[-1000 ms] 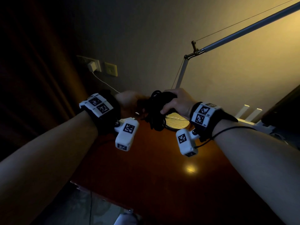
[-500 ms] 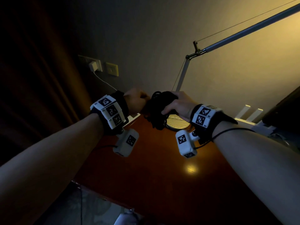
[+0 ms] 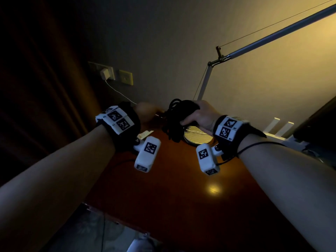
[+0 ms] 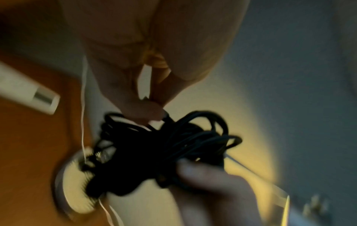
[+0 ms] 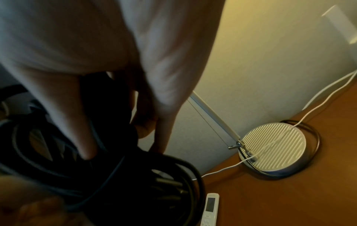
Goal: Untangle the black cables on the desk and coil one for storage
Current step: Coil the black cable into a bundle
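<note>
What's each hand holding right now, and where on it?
The right hand grips the bundle of black cables around its middle, fingers wrapped round the loops. The left hand pinches a single strand at the bundle's top edge, between its fingertips.

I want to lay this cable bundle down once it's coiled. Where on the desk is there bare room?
The wide patch of desk nearest you, below both wrists, shows nothing on it. The far edge is crowded: the lamp base with a black cable looped around it and white cords over it, and the remote to its left.
</note>
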A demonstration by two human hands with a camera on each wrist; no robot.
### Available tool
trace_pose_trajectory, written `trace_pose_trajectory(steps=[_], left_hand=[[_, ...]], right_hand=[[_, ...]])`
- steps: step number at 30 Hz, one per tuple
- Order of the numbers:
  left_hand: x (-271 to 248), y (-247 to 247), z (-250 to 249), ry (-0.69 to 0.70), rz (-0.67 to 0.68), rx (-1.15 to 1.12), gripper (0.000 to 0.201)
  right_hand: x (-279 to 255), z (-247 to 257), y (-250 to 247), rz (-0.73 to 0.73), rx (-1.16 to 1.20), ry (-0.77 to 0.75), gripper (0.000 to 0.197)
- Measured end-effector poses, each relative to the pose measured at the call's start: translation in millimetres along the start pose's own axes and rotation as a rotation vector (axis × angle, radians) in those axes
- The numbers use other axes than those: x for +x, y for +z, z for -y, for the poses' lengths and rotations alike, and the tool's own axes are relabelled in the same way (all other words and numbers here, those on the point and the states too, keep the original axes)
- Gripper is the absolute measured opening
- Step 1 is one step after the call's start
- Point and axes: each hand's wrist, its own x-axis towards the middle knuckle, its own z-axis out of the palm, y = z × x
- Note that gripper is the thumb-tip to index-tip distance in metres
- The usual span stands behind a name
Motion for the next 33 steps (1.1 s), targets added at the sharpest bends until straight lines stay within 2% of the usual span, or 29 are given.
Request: trace_pose_trajectory(steps=[5, 8, 10, 12, 16, 21, 27, 33], left_hand=[[-2.7, 13.2, -0.3, 0.187, -0.171, 0.203, 0.014], [-17.4, 15.4, -0.7, 0.212, -0.072, 0.482, 0.032], [-17.4, 14.2, -1.1, 0.188, -0.003, 0.374, 0.023], [-17.9, 14.6, 1.1, 0.262, -0.003, 0.497, 0.019], [-19.2, 14.3, -1.7, 0.267, 0.093, 0.602, 0.024], [-18.3, 11.4, -1.6, 0.227, 0.160, 0.488, 0.007], [-16.5, 13.3, -1.0, 0.237, 0.132, 0.518, 0.008], [-10.5, 5.2, -2.4, 0.258, 0.095, 0.537, 0.006]], right_hand=[[-2.0, 1.9, -4.9, -0.047, -0.016, -0.026, 0.036], [-2.6, 1.0, -7.2, -0.062, 0.054, -0.008, 0.037], [-3.2, 0.2, -7.8, -0.041, 0.056, -0.005, 0.037], [-5.2, -1.0, -8.2, -0.025, 0.057, 0.001, 0.037], [-5.3, -3.0, -6.6, -0.029, 0.073, 0.002, 0.041], [-1.0, 0.9, -7.5, -0.043, 0.083, 0.006, 0.051], [1.6, 4.9, 3.0, -0.022, 0.104, -0.029, 0.049], [5.0, 3.3, 2.1, 0.019, 0.313, 0.014, 0.046]])
